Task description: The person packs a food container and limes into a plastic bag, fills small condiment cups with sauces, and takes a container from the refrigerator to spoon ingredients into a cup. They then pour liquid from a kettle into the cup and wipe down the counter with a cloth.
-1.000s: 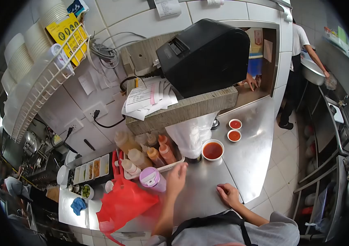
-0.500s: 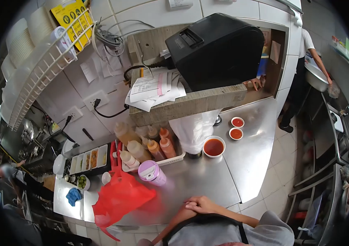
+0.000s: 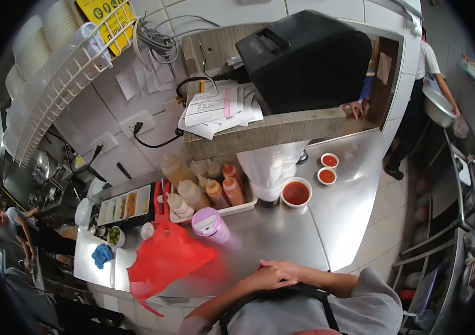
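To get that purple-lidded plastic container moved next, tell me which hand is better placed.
Left hand, I'd judge: the container stands toward that side of the steel counter, past a bare stretch. The right hand, clasped with the left, would probably have to reach across.

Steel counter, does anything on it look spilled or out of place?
The red plastic bag lies crumpled, one end drooping off the counter, which looks untidy. No spill shows around the sauce bowl.
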A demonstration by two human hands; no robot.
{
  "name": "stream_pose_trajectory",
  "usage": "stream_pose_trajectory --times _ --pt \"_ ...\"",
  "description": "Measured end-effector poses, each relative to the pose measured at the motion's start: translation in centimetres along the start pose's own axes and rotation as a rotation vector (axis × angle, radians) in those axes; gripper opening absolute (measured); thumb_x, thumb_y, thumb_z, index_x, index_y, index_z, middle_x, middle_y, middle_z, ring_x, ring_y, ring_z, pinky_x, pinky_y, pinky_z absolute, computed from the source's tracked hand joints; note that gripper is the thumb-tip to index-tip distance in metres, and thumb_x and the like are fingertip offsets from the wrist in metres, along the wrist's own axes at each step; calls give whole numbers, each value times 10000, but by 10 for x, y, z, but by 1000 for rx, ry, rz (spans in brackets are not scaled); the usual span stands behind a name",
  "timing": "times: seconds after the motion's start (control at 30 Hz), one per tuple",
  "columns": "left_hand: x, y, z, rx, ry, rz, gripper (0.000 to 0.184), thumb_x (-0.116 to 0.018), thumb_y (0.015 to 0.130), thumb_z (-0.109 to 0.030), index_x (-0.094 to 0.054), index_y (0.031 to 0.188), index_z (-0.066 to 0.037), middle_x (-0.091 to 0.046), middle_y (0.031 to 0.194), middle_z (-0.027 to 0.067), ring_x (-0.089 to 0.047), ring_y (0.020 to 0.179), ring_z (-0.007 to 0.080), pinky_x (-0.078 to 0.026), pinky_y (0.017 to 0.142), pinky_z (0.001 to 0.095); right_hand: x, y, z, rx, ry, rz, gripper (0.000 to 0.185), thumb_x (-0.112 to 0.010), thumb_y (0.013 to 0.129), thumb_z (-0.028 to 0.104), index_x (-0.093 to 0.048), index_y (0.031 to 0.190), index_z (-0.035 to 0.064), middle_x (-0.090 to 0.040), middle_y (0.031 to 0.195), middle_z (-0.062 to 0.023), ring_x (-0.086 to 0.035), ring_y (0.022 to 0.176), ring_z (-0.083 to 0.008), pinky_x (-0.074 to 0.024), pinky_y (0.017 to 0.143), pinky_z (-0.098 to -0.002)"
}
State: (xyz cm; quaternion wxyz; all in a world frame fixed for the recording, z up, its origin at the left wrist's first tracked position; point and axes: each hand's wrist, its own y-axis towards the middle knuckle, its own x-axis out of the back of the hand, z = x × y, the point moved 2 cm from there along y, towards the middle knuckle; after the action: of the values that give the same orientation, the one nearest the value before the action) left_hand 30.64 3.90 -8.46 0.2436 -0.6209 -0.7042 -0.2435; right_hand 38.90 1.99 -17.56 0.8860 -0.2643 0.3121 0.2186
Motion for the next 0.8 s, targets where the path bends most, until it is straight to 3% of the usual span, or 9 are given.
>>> stream_pose_trajectory --times 0.03,0.1,0.2,0.3,0.33,0.43,0.53,0.77,0.8 --pt "-3 0 3 -3 22 -12 332 -550 858 -370 -698 810 -77 -655 715 118 -624 642 266 -483 628 353 2 1 -1 -1 17 -19 393 -444 922 383 -575 976 16 -604 915 -65 -565 799 -138 -453 728 -250" --pt "-4 -4 8 8 68 -29 336 -536 867 -382 -703 835 -92 -664 745 107 -632 647 228 -487 625 325 3 -2 6 -2 -85 -36 424 -386 943 380 -555 1021 -1 -589 953 -92 -562 861 -150 -443 787 -296" --pt "-8 -11 25 128 -26 -135 276 -557 863 -313 -675 878 -64 -638 657 109 -613 592 214 -482 583 324 -14 -4 13 140 141 -161 341 -477 910 366 -587 929 43 -615 858 -61 -572 772 -135 -469 660 -248" --pt "-24 -25 53 388 -483 -485 207 -479 919 -196 -633 944 -60 -634 722 65 -612 635 128 -475 562 257 -31 -12 13 130 541 -363 308 -467 915 346 -589 918 63 -600 773 -59 -552 680 -134 -459 579 -259" --pt "-4 -25 29 482 -685 -605 194 -444 926 -126 -546 1075 -55 -616 745 45 -604 659 128 -483 559 249 13 17 -34 376 656 159 297 -457 918 344 -592 937 80 -577 703 -37 -498 557 -115 -418 495 -233" --pt "20 -35 43 298 -623 -1020 194 -401 940 -109 -557 1021 -27 -618 804 57 -604 694 133 -483 595 240 -25 5 -2 160 351 -256 306 -471 913 341 -579 1005 69 -564 709 -12 -444 519 -104 -353 469 -215" --pt "35 -56 58 257 -334 -1049 193 -398 947 -126 -537 1014 -11 -618 801 69 -606 717 125 -479 625 239 -29 -2 -1 169 56 -293 259 -463 925 301 -587 1013 92 -581 720 25 -479 549 -56 -396 489 -182" --pt "6 -54 50 361 -547 -718 194 -431 932 -120 -559 1049 -32 -621 792 60 -589 719 115 -472 640 252 -18 -12 -8 102 -215 -256 273 -477 920 319 -586 1047 104 -593 764 25 -493 586 -56 -424 557 -185" --pt "5 -49 47 355 -453 -684 201 -438 928 -119 -571 1061 -48 -619 783 61 -579 702 112 -468 632 255 -14 -11 -7 83 -343 -291 285 -490 911 342 -596 1024 103 -599 779 21 -503 606 -60 -432 572 -195"
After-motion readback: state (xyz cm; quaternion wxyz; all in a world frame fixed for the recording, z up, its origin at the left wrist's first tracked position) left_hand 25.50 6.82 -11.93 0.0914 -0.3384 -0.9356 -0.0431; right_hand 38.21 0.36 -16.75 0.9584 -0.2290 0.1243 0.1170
